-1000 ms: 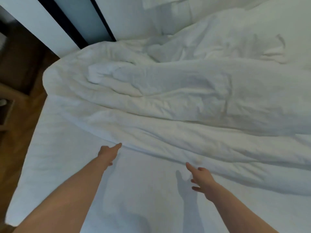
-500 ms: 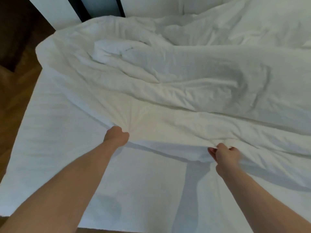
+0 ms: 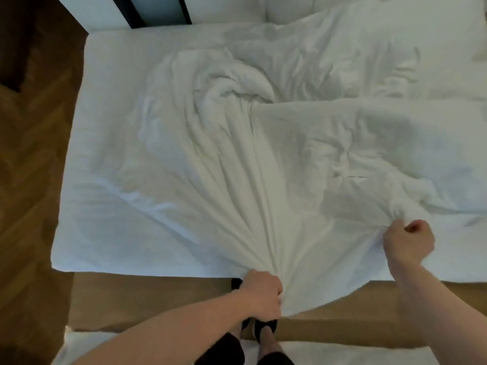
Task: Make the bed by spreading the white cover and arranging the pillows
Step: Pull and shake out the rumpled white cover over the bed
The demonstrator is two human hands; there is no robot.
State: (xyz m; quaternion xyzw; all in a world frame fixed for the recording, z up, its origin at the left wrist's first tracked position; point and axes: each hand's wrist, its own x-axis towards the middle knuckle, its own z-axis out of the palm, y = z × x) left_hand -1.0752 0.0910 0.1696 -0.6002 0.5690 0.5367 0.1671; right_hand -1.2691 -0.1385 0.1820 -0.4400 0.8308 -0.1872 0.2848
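The white cover (image 3: pixel 263 159) lies crumpled across the bed (image 3: pixel 87 206), drawn in taut folds toward the foot edge. My left hand (image 3: pixel 262 292) grips a bunched part of the cover past the foot of the mattress. My right hand (image 3: pixel 407 242) grips the cover's edge farther right, over the mattress. A twisted lump of the cover sits in the middle of the bed. A white pillow (image 3: pixel 469 30) shows at the far right corner, partly cut off by the frame.
A wooden bed frame ledge (image 3: pixel 147 296) runs along the foot. Brown parquet floor (image 3: pixel 29 180) lies on the left. A pale rug (image 3: pixel 342 354) is under my feet (image 3: pixel 259 330). White wall panels with dark strips (image 3: pixel 126 9) stand behind the bed.
Both hands went from reaching open to gripping the cover, then pulled it toward the foot of the bed. The cover has stretched over the bare sheet, and I have stepped back.
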